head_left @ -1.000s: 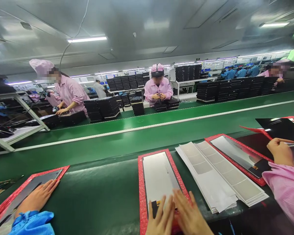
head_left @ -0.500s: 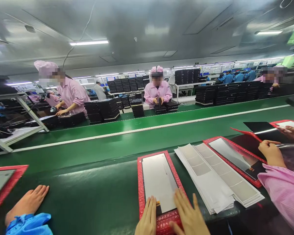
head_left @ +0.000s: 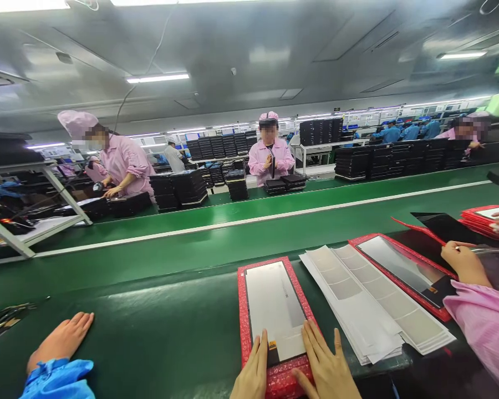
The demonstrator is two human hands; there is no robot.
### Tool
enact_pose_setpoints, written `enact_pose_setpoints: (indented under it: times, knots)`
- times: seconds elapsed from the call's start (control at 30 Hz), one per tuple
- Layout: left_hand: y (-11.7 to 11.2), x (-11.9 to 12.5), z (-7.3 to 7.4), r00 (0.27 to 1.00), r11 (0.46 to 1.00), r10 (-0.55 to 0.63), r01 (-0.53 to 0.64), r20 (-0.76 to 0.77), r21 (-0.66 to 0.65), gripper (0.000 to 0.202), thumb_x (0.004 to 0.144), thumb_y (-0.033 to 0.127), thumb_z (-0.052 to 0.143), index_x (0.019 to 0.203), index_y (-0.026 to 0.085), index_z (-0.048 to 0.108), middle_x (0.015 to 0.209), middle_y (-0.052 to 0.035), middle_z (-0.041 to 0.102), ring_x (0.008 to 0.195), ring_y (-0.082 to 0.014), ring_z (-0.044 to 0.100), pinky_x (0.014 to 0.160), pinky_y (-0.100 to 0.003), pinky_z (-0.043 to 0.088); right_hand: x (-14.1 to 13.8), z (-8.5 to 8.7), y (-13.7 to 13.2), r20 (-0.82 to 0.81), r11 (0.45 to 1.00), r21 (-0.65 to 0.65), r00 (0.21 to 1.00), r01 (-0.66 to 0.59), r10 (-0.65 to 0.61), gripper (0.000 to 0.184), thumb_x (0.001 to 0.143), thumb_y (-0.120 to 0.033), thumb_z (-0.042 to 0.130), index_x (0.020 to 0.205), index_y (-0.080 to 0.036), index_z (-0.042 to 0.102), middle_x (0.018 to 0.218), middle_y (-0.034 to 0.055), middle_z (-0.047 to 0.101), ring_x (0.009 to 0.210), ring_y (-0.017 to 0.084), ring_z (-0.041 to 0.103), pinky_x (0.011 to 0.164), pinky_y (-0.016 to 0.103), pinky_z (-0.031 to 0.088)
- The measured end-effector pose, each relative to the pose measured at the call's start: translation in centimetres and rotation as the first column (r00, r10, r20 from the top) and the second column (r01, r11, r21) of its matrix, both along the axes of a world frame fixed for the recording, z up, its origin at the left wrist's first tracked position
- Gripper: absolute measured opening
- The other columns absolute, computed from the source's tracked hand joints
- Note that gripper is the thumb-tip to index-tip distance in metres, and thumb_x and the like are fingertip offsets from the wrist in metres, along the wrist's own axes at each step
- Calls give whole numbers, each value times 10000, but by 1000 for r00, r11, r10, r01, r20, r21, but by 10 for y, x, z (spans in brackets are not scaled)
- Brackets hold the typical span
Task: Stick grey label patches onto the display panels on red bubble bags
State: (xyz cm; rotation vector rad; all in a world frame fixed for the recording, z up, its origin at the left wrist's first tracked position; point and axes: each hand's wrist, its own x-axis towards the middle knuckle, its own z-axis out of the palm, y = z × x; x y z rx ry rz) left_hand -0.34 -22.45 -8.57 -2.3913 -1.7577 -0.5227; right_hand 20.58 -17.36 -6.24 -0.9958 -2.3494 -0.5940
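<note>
A display panel [head_left: 270, 293] with a silvery back and a small orange-gold tab near its lower end lies on red bubble wrap [head_left: 244, 327] in front of me. My left hand [head_left: 253, 367] rests at its lower left edge, fingers stretched out. On the lower right side, my right hand [head_left: 326, 357] lies with fingers extended and thumb apart, over the panel's edge and the wrap. Both hands are open and grip nothing. A clear-looking strip crosses the panel's lower part between them.
Right of the panel lie white sheets with grey squares [head_left: 361, 310] and another panel [head_left: 399, 266] on red wrap. A co-worker's pink sleeve [head_left: 478, 327] reaches in there. At left, a blue-sleeved co-worker's hand [head_left: 62, 338] rests on the green table. Black stacks [head_left: 183, 188] stand beyond.
My hands stay on the panel with little movement. The red-wrapped panel at the far left has left view; thin dark strips show there. At right, the co-worker's black sheet sits lower.
</note>
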Motion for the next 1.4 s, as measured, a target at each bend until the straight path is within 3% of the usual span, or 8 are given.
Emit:
enact_pose_setpoints:
  times: [0.2, 0.3, 0.4, 0.57, 0.73, 1.0, 1.27, 1.4]
  knots:
    - [4, -8, -21, 996, 1000, 15, -15, 86, 0, 790, 783, -41, 277, 1358, 242, -186, 1358, -94, 408, 1217, -169, 420, 936, -292, 456, -51, -4, -5, -24, 980, 149, 990, -134, 139, 568, 813, -574, 338, 1145, -172, 564, 1266, 27, 498, 1300, 251, 208, 1068, 505, -54]
    - [4, -14, -18, 982, 1000, -30, 31, 188, -2, 796, 816, 162, 464, 1392, 191, -85, 1364, -149, 386, 1193, -210, 456, 910, -286, 476, -28, -7, -1, 1, 995, 95, 1000, -28, 28, 541, 830, -537, 347, 1220, -195, 498, 1302, 14, 455, 1280, 246, 255, 1042, 559, -84]
    - [8, -27, 12, 934, 995, -37, 67, 356, -72, 911, 671, 426, 657, 1394, 186, 157, 1286, -137, 498, 1104, -242, 544, 896, -298, 485, 14, -13, 3, -2, 988, 29, 989, 149, -149, 574, 837, -513, 356, 1285, -160, 422, 1317, 53, 431, 1200, 283, 382, 1022, 592, -59]
    - [42, -58, 52, 638, 900, 435, -279, 635, -336, 572, 718, 573, 517, 1085, 138, 579, 966, -106, 675, 792, -214, 651, 669, -293, 527, 70, -10, 8, 4, 964, -116, 970, 240, -241, 638, 855, -479, 367, 1392, -184, 190, 1364, 34, 361, 1229, 275, 367, 1014, 554, 138]
    - [63, -61, 42, 512, 900, 431, -190, 743, -392, 473, 720, 600, 488, 704, 143, 609, 626, -21, 646, 601, -159, 600, 571, -231, 455, 91, -14, 15, -115, 942, -221, 952, 254, -284, 544, 872, -445, 366, 1372, -270, 243, 1336, 3, 409, 1219, 272, 389, 1006, 520, 191]
    - [45, -91, 54, 640, 904, 427, -325, 638, -279, 343, 798, 498, 416, 684, 202, 548, 669, 17, 629, 655, -155, 585, 638, -228, 419, 100, -29, 26, -172, 934, -280, 946, 221, -275, 387, 867, -435, 375, 1222, -321, 481, 1260, 1, 500, 1165, 283, 451, 968, 549, 237]
    - [4, -215, 25, 464, 599, 796, -698, 389, -393, 220, 778, 400, 370, 847, 234, 497, 602, 31, 649, 562, -195, 614, 551, -264, 434, 126, -34, 46, -183, 953, -228, 952, 200, -244, 348, 884, -431, 330, 1104, -313, 573, 1178, 5, 567, 1114, 279, 493, 949, 569, 235]
    - [-4, -225, 26, 545, 579, 813, -791, 205, -195, 219, 744, 325, 420, 821, 197, 580, 953, -75, 653, 931, -272, 606, 797, -393, 465, 126, -33, 66, -354, 928, -297, 877, 224, -325, 361, 866, -455, 381, 1066, -234, 586, 1122, 41, 596, 1076, 236, 523, 954, 483, 336]
